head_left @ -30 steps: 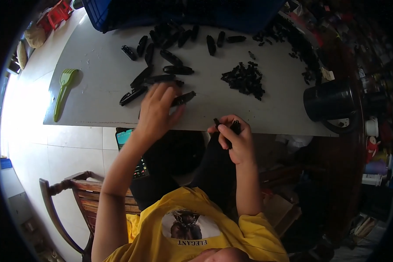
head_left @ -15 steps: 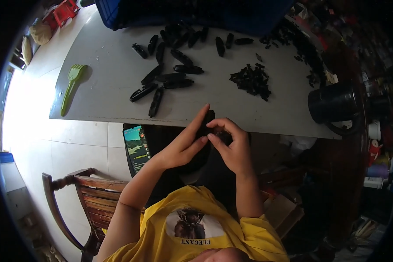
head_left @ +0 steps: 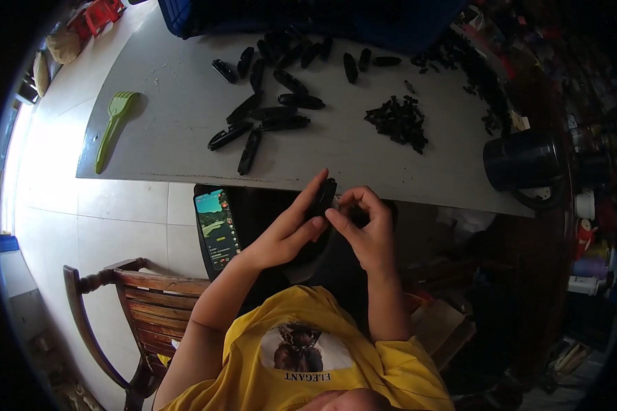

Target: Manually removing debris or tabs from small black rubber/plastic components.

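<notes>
My left hand [head_left: 286,231] is closed around a long black plastic piece [head_left: 327,192], holding it tilted upward just off the table's near edge. Close against it, my right hand [head_left: 369,229] has its thumb and fingers curled together beside the piece; what they pinch, if anything, is too small to make out. Several similar long black pieces [head_left: 281,123] lie scattered across the left middle of the table. To their right sits a heap of small black parts [head_left: 399,122].
The grey table [head_left: 178,130] carries a green fork-shaped tool [head_left: 114,127] at left. A blue bin [head_left: 182,20] stands at the back, a black mug [head_left: 521,163] at the right. More small black bits [head_left: 469,65] spread behind it. Below are a lit phone [head_left: 216,222] and a wooden chair [head_left: 154,294].
My right fingers have curled in and drawn slightly away from the long piece, so more of it shows. The left hand keeps its hold. The whole view has shifted a little.
</notes>
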`<action>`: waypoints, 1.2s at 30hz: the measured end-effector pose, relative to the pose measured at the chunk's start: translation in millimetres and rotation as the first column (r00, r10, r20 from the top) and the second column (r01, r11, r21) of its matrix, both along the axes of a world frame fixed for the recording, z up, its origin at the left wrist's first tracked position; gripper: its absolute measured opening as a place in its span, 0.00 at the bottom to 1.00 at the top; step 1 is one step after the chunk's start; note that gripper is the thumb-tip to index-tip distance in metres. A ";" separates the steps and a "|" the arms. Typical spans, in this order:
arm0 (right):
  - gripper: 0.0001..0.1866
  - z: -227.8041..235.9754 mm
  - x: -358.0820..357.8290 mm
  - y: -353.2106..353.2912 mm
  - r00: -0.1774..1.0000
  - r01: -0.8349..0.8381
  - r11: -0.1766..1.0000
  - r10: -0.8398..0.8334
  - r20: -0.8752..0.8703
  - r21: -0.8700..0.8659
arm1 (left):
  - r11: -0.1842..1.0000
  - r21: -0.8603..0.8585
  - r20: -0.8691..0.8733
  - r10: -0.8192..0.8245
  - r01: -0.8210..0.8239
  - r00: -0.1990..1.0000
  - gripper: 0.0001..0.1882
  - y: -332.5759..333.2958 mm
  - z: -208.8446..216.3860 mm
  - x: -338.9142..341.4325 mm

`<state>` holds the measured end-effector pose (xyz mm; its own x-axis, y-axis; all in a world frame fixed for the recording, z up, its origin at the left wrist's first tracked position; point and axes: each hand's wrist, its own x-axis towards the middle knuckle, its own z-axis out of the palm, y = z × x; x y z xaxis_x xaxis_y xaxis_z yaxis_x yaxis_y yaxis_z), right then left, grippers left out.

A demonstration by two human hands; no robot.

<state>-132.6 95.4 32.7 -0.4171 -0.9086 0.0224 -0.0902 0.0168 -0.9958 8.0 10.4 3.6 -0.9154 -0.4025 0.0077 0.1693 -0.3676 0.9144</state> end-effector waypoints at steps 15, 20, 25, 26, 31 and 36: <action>0.20 -52.1 9.2 26.3 0.812 -0.052 0.993 -0.017 0.584 0.102 | 0.887 -0.454 0.039 0.111 -0.082 0.993 0.34 26.2 -6.3 14.0; 0.12 -55.8 8.4 26.3 0.662 0.193 0.980 -0.096 0.744 -0.045 | 0.496 -0.819 -0.022 0.475 -0.288 0.880 0.22 -2.3 6.5 22.2; 0.12 -45.0 -42.3 15.2 0.750 0.218 0.974 -0.123 0.650 -0.067 | 0.057 -0.978 -0.044 0.887 -0.202 0.460 0.16 -50.3 -7.9 21.5; 0.09 -34.3 -52.9 6.2 0.786 0.276 0.959 -0.189 0.588 -0.060 | 0.003 -0.983 -0.079 0.897 -0.186 0.434 0.15 -56.1 -10.5 18.5; 0.10 -22.8 -113.3 -35.5 0.920 0.392 0.916 -0.388 -0.057 0.081 | 0.048 -0.987 -0.026 0.892 -0.153 0.451 0.12 -63.0 -18.2 19.1; 0.12 -18.8 -137.3 -66.3 0.547 0.600 0.751 -0.136 -0.826 0.274 | 0.437 -0.781 0.169 0.836 -0.447 0.522 0.10 -41.8 -7.5 31.2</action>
<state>-269.9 29.1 13.9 -0.7605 -0.6405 0.1064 -0.6201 0.6679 -0.4116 39.2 -31.4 -3.9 -0.3033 -0.9386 0.1642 -0.4122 0.2846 0.8655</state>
